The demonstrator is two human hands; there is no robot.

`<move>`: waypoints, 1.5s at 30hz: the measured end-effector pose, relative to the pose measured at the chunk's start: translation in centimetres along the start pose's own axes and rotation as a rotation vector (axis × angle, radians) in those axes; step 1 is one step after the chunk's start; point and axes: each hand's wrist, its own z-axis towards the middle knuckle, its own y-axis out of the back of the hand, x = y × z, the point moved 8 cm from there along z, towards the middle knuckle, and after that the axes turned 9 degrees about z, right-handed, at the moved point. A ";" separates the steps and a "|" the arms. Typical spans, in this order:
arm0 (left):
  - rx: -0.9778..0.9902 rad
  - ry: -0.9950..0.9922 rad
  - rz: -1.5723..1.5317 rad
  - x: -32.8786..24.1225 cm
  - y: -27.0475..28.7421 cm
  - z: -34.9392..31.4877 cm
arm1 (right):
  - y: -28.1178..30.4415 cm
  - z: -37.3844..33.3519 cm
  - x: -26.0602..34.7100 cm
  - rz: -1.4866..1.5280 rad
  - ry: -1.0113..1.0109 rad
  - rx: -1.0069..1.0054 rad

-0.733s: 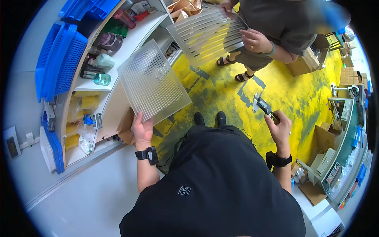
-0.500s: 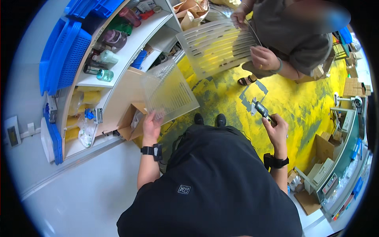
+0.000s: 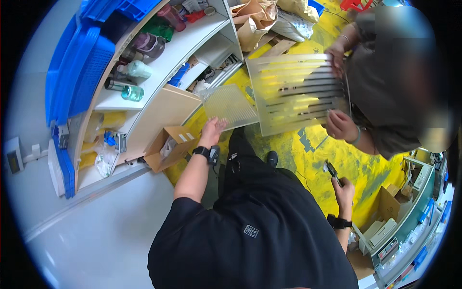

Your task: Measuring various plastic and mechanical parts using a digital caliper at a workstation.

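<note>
A thin translucent slotted panel (image 3: pixel 230 105) stretches out from my left hand (image 3: pixel 213 132), whose fingers close on its near edge. In my right hand (image 3: pixel 343 193) is a digital caliper (image 3: pixel 333 172), gripped at its dark body with the jaws pointing up and away. Facing me, another person holds a larger translucent panel (image 3: pixel 274 108) with long slots, using both hands (image 3: pixel 340 126). The two panels come close together in the picture; whether they touch I cannot tell.
A white shelf unit (image 3: pixel 166 65) with bottles stands to the left, blue plastic baskets (image 3: pixel 91 72) beside it. Below are an open cardboard box (image 3: pixel 168 144) and wooden boards. Paper bags (image 3: pixel 255 24) lie ahead on the yellow floor (image 3: pixel 356 164). A cluttered workbench (image 3: pixel 409 226) is at right.
My left hand has carried its panel right, toward the other person's panel. That person and the larger panel have shifted right and nearer. My right hand with the caliper sits lower in view.
</note>
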 end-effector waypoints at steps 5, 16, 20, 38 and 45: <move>0.040 -0.014 -0.049 -3.8 0.9 14.0 | -2.4 -0.8 -1.1 -0.066 -0.290 0.009; 0.008 -0.065 -0.210 -11.8 -0.3 36.5 | -8.5 -5.0 1.1 -0.014 -0.730 -0.101; -0.061 -0.014 -0.256 -13.7 1.3 42.7 | -9.6 -6.8 2.8 -0.044 -0.836 -0.156; -0.090 0.091 0.408 -10.4 7.1 43.7 | -12.1 -8.8 4.7 -0.067 -1.023 -0.155; 0.275 0.097 0.657 -8.6 -7.5 25.3 | -10.8 -6.7 5.2 0.102 -0.905 -0.164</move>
